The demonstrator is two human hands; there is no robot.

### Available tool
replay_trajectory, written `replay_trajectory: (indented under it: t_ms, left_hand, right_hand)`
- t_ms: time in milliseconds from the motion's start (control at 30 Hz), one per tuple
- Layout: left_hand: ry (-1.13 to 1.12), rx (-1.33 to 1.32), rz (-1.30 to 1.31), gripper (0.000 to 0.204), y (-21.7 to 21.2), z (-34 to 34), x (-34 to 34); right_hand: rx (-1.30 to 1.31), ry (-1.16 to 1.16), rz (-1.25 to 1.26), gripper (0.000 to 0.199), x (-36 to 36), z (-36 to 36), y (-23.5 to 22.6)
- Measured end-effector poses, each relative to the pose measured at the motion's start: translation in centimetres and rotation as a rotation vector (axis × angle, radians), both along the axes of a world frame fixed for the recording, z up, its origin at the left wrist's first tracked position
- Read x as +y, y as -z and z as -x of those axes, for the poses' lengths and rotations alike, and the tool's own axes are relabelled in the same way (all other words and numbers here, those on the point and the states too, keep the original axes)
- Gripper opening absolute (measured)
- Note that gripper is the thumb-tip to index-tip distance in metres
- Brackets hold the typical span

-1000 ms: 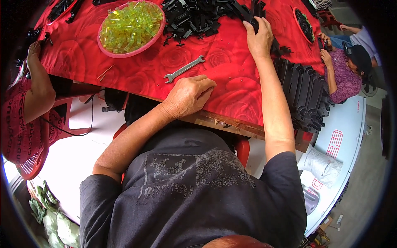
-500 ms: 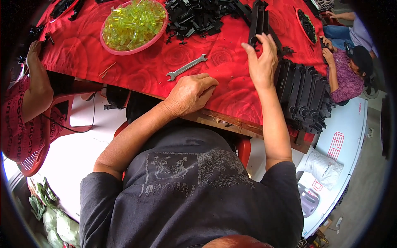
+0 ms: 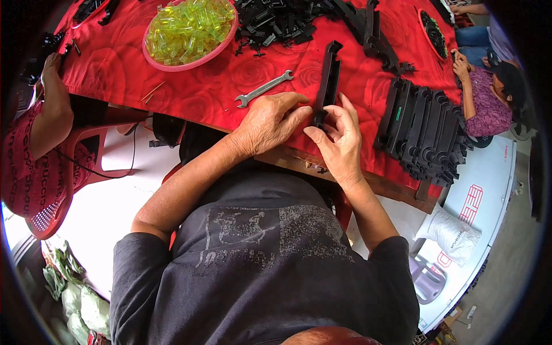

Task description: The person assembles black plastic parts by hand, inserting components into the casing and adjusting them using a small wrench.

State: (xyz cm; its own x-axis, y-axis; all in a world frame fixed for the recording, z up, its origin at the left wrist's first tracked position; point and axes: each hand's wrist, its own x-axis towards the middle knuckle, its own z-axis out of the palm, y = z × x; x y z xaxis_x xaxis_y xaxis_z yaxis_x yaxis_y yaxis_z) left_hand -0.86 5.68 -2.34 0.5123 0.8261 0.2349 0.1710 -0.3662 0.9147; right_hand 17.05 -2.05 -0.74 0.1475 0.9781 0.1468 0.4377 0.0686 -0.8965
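A long black plastic part (image 3: 329,77) stands out from my right hand (image 3: 340,141), whose thumb and fingers grip its near end close to the table's front edge. Just left of it, my left hand (image 3: 275,122) is closed, fingers curled and thumb pressed in beside that same end. Whatever the left fingers hold, if anything, is hidden. A silver open-end wrench (image 3: 264,89) lies beyond my left hand. To the right sits a stack of similar black parts (image 3: 422,126), one bearing a small green mark.
A pink bowl (image 3: 150,50) of yellow-green clear plastic pieces and a heap of small black pieces (image 3: 276,23) lie at the back. More long black parts (image 3: 376,40) rest behind the stack. People sit at the left and right of the red-covered table (image 3: 201,95).
My right hand has come back toward me and left, bringing a long black part from the far right to beside my left hand. The left hand has stayed near the edge, its fingers shifting slightly.
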Motion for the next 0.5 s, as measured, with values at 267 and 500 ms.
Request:
replay_trajectory:
  t_ms: [267, 500]
  left_hand:
    - [-0.017, 0.147, 0.134, 0.030, -0.3, -0.5, -0.4]
    - [-0.028, 0.129, 0.044, 0.024, -0.3, 0.0, -0.2]
  right_hand:
    - [0.202, 0.084, 0.019, 0.038, 0.5, 0.5, -0.1]
    - [0.067, 0.215, 0.038, 0.039, 5.0, -1.5, 1.4]
